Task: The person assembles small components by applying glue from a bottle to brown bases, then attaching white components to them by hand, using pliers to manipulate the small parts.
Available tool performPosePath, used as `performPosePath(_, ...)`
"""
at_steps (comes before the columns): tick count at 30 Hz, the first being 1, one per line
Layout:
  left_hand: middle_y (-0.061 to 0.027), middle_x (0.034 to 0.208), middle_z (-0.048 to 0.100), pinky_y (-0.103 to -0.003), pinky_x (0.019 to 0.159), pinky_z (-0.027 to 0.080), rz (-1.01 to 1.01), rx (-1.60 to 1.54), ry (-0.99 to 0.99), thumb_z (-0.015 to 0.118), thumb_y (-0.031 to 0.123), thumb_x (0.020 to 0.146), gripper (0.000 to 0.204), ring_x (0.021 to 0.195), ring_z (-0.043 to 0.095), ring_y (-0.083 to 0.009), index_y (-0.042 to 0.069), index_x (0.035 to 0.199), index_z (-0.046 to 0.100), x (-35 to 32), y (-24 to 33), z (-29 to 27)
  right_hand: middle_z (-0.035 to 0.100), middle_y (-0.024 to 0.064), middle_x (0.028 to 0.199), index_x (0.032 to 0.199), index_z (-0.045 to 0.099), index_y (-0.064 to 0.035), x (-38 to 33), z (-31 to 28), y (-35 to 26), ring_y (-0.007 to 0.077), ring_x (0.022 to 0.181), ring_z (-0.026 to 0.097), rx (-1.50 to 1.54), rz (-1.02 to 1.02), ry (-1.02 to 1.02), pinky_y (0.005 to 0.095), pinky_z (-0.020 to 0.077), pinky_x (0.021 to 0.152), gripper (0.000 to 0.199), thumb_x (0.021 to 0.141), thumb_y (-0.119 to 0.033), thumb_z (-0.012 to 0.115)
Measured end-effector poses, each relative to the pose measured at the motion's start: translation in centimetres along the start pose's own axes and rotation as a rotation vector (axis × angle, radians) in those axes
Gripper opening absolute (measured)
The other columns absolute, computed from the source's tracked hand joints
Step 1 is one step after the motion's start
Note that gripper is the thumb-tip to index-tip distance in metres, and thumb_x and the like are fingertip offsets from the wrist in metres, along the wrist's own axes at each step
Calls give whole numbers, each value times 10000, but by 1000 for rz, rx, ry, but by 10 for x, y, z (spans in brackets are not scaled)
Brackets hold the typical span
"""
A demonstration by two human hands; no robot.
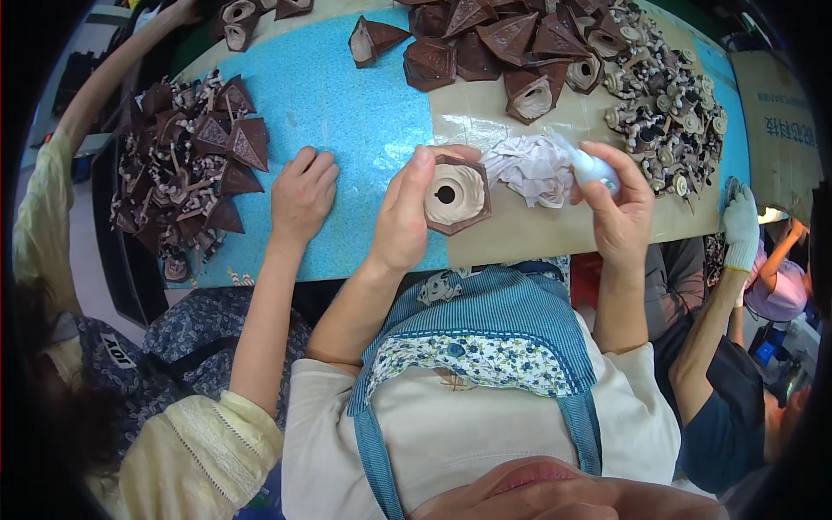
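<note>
We look down at a work table w/ a blue speckled top and a beige sheet on its right part. Our left hand is closed around a brown pyramid-shaped piece, fingers on its left edge, thumb at the top; its open base faces us, showing a cream lining w/ a dark round hole at the centre. Piece sits just over the table's near edge, approx. mid-frame. Our right hand is curled shut on a small pale-blue bottle, nozzle aimed left toward the piece. Between the two hands lies a crumpled white cloth, touching the piece's right side. Farther back: a heap of brown pyramid pieces, and to its right a pile of small round parts. At left, another person's hand rests flat on the blue top, beside a second pile of brown pieces. At right, a gloved hand of a third person.
</note>
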State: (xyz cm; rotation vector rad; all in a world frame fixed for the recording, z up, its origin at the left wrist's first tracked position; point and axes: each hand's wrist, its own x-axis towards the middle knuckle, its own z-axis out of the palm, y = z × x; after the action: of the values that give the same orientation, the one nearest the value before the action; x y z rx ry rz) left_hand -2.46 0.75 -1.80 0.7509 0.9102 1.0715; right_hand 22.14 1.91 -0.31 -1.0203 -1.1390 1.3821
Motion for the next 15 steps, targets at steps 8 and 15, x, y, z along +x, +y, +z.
performPosePath(8, -76, 1211, 513, -301, 974, 417, 111, 113, -256, 818, 41, 693, 759, 1139, 512, -154, 5, 1300, 364, -20, 9, 9, 624, 108, 1066, 1061, 612, 44, -7, 17, -50, 174, 974, 597, -226, -89, -41, 286, 456, 847, 304, 794, -40, 731)
performPosePath(15, -76, 1167, 533, -287, 951, 418, 190, 174, -280, 845, 89, 663, 761, 1096, 519, -136, 17, 1268, 390, -21, 9, 21, 659, 170, 867, 979, 618, 38, -8, 31, -71, 293, 816, 641, -668, -456, -302, 349, 452, 727, 327, 733, -119, 765)
